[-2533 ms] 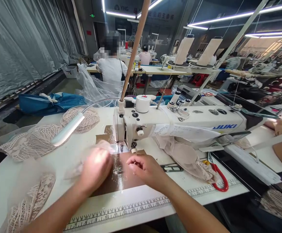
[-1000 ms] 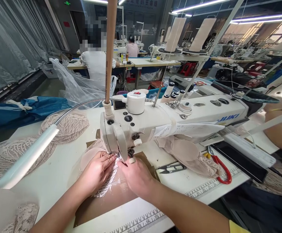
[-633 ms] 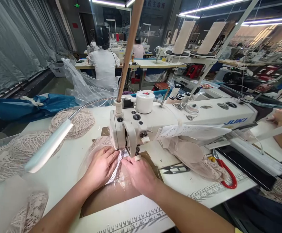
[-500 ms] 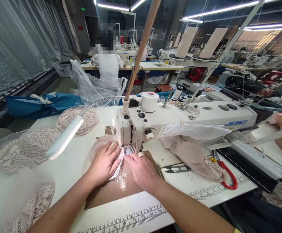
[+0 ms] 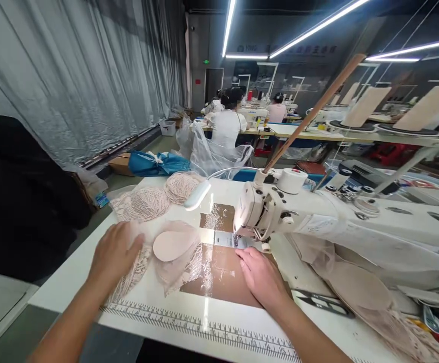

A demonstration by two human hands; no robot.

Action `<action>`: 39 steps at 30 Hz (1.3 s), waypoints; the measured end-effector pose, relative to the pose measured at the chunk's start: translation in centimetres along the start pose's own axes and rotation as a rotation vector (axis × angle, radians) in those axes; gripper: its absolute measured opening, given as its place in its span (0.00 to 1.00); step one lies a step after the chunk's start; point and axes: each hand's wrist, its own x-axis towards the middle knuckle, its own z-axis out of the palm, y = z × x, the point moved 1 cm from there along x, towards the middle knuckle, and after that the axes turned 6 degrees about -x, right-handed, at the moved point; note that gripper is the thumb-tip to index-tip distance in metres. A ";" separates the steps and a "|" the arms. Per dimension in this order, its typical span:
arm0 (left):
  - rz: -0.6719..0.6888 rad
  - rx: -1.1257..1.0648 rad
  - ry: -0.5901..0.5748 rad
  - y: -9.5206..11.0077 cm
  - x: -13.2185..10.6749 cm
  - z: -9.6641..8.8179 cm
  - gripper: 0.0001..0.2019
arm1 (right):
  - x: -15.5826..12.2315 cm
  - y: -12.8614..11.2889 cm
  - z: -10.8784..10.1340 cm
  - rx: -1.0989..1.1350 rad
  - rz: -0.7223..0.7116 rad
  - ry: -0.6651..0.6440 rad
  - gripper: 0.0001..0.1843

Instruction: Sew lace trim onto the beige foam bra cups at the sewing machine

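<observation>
My left hand (image 5: 115, 254) is at the left of the table, slightly blurred, closed on a beige lace piece (image 5: 134, 275) that shows below and beside its fingers. Just right of it lies a bra cup (image 5: 172, 246) with sheer mesh and a lace edge, touched by neither hand. My right hand (image 5: 260, 275) rests on the brown taped sheet (image 5: 219, 275) in front of the sewing machine (image 5: 259, 206). Its thumb and forefinger are pressed together close to the needle plate (image 5: 225, 239); anything between them is too small to make out.
More lace cups (image 5: 143, 204) lie at the table's back left. A lamp (image 5: 198, 195) arches over the table. Thread snips (image 5: 323, 302) and beige mesh cups (image 5: 359, 285) lie right of my right hand. A printed ruler (image 5: 204, 322) runs along the front edge. Co-workers sit beyond.
The view has swung left. My left hand has left the needle area and moved to the lace piece on the left. The cup now lies left of the machine; my right hand stays near the needle.
</observation>
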 end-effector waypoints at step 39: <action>0.548 -0.725 -0.238 17.5 -10.8 0.5 0.14 | -6.0 -6.6 -1.0 1.530 0.346 -0.002 0.09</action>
